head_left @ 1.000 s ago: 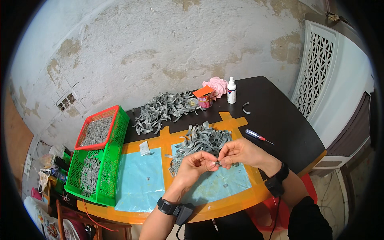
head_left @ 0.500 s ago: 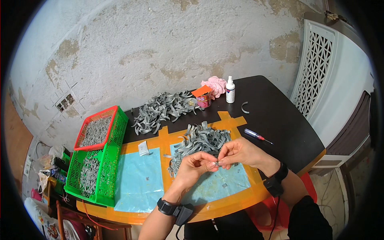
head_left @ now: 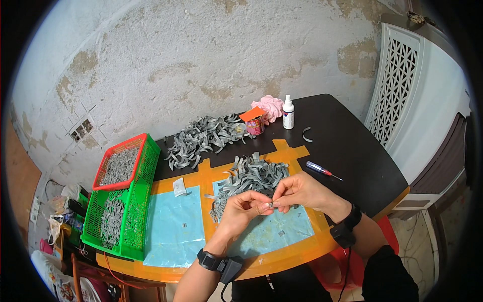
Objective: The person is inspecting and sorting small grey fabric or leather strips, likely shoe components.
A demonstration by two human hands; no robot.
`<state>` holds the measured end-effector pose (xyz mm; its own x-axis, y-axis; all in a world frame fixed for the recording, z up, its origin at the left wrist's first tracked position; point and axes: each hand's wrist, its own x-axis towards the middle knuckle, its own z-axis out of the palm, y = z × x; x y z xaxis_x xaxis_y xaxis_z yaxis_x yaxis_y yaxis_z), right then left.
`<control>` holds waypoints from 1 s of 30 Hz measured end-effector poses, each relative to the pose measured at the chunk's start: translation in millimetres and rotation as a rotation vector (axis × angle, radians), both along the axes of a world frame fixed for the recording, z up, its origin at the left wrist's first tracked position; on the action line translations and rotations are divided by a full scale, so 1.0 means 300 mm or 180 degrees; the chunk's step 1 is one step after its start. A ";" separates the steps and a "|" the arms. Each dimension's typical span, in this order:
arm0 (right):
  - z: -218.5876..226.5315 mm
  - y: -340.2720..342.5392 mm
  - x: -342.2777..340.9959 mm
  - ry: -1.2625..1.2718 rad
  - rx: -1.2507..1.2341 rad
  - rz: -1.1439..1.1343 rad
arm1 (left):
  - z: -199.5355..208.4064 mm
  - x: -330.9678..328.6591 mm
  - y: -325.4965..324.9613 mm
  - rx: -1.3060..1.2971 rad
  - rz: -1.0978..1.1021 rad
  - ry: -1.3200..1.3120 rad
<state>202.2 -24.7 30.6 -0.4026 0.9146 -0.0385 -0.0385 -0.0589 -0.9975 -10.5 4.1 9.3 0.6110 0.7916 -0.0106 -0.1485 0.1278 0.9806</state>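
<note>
Over the right blue sheet (head_left: 261,239), my left hand (head_left: 245,209) and my right hand (head_left: 300,193) meet fingertip to fingertip. Both pinch one small grey piece (head_left: 271,205), mostly covered by the fingers, so its exact kind is hard to make out. Just beyond them lies a heap of curved grey strips (head_left: 251,176), partly hidden behind the hands. A few tiny grey pieces (head_left: 282,233) rest on the sheet near my right wrist. Each wrist wears a black strap with a small box.
To the left, a green basket (head_left: 132,241) holds grey pieces and a red basket (head_left: 102,162). Farther back are more grey strips (head_left: 201,138), a tin (head_left: 255,127), a pink cloth (head_left: 271,106) and a white spray bottle (head_left: 288,113). A screwdriver (head_left: 322,170) lies right; a white packet (head_left: 179,186), left.
The whole view has shifted very slightly. Both hands keep the same pinch on the small grey piece, with no other visible movement.
</note>
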 end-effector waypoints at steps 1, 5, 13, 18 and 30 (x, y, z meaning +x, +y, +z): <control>-0.002 0.001 0.001 -0.0036 0.0045 0.0013 | -0.002 0.000 0.001 0.0006 0.0005 -0.0006; 0.002 -0.004 -0.002 -0.0051 0.0121 0.0001 | -0.001 0.002 -0.001 0.0016 0.0044 0.0036; -0.014 0.001 -0.005 -0.0145 0.0277 -0.0039 | 0.005 -0.001 0.003 -0.0136 -0.0051 -0.0006; -0.012 0.001 -0.018 0.0070 0.0427 -0.0060 | 0.037 -0.003 -0.007 -0.0384 -0.0066 -0.0059; -0.030 0.004 -0.033 -0.0358 0.1547 -0.0025 | 0.011 -0.007 0.004 -0.0699 -0.0069 -0.0315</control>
